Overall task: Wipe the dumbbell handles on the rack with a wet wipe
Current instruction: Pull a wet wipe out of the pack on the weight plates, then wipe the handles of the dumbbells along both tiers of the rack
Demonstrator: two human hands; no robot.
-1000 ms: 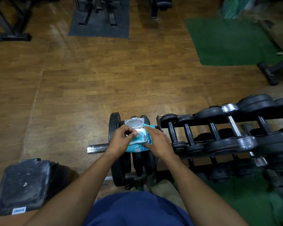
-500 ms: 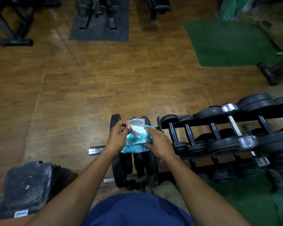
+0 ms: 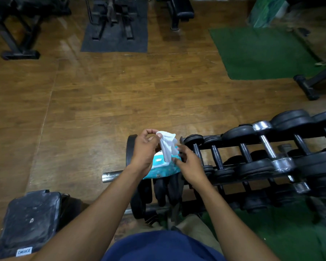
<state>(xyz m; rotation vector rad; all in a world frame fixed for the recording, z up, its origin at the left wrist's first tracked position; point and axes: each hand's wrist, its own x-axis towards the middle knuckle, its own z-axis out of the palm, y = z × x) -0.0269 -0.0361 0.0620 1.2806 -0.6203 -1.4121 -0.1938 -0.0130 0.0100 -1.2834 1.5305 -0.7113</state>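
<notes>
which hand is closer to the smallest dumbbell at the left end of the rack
Right. The right hand hovers just left of the smallest dumbbell, almost beside its handle. The left hand is farther left, pinching the wet wipe.

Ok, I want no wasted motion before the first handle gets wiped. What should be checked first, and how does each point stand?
1. Wipe held: ok, the left hand pinches its top corner.
2. Wipe free of the pack: cannot tell, its lower end hangs right at the opening.
3. Right hand free to steady things: ok, fingers loose beside the pack, gripping nothing.
4. Pack lid closed: cannot tell, the wipe hides it.
5. Nearest dumbbell handle reachable: ok, bare and just right of the hands.
6. Wipe opened out: not ok, it hangs bunched.
</notes>
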